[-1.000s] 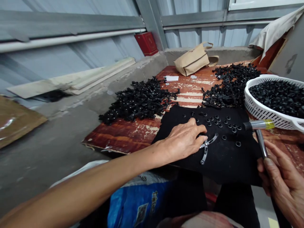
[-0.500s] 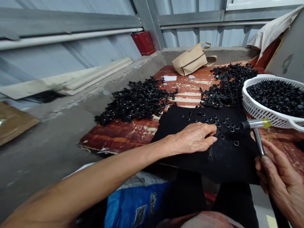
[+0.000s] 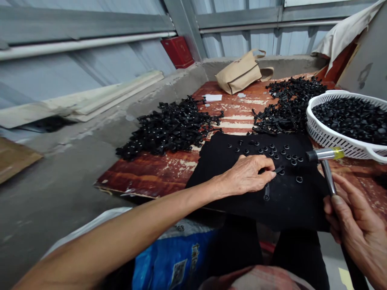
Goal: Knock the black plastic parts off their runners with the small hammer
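My left hand (image 3: 252, 174) pinches a small black strap-like piece (image 3: 278, 169) between thumb and forefinger, over the black cloth (image 3: 223, 165). The free end of that piece lies at one of several small round black caps (image 3: 299, 179) spread on the cloth. Just below my fingers rests another black strip with a round end (image 3: 266, 192). My right hand (image 3: 352, 217) is wrapped round the handle of a mallet (image 3: 328, 154) with a black face and a yellow face, held above the cloth's right edge.
Piles of black parts lie on the worn red table, one at left (image 3: 169, 129) and one at the back (image 3: 290, 104). At right stands a white basket (image 3: 335, 137) full of black pieces. A beige bag (image 3: 240, 74) sits at the back; a blue sack (image 3: 157, 262) is below the table edge.
My left fingers have turned the black strap-like piece so its end now shows toward a cap. My right hand keeps the mallet in nearly the same place. The view has shifted slightly.
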### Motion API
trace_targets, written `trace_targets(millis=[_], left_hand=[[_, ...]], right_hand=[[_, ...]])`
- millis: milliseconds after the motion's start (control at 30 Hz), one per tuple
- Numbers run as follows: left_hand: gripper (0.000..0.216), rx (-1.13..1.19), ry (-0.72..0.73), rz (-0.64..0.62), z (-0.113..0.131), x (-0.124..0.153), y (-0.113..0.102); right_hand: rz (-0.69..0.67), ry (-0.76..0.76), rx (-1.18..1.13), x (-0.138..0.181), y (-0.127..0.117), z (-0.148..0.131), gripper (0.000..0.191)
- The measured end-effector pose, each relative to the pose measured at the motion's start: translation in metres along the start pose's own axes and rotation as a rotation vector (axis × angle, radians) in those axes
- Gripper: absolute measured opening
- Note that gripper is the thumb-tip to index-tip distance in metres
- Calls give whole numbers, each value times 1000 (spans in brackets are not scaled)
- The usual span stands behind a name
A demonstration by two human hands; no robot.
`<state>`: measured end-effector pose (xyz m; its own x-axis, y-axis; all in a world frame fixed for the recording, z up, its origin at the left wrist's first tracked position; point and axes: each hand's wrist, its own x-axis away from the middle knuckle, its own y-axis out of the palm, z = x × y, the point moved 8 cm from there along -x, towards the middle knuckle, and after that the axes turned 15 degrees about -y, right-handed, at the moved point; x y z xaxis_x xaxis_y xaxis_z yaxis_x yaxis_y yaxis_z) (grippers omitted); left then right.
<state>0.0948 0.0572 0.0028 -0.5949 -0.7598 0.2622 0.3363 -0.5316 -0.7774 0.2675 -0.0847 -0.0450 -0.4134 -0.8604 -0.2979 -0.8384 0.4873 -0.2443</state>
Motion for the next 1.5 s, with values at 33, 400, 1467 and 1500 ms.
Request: trace_targets(millis=[33, 400, 1467, 1500], left_hand=[[20, 6, -3, 1, 0, 0, 0], [20, 5, -1, 10, 3, -1, 1], [22, -102, 3, -39, 4, -1, 7], [22, -114, 8, -40, 4, -1, 8]], right_hand=[[-1, 4, 9, 0, 0, 0, 53], [5, 0, 40, -1, -1, -2, 53], [-247, -430, 433, -11, 14, -43, 42], [-277, -507, 470, -11, 18, -51, 43]])
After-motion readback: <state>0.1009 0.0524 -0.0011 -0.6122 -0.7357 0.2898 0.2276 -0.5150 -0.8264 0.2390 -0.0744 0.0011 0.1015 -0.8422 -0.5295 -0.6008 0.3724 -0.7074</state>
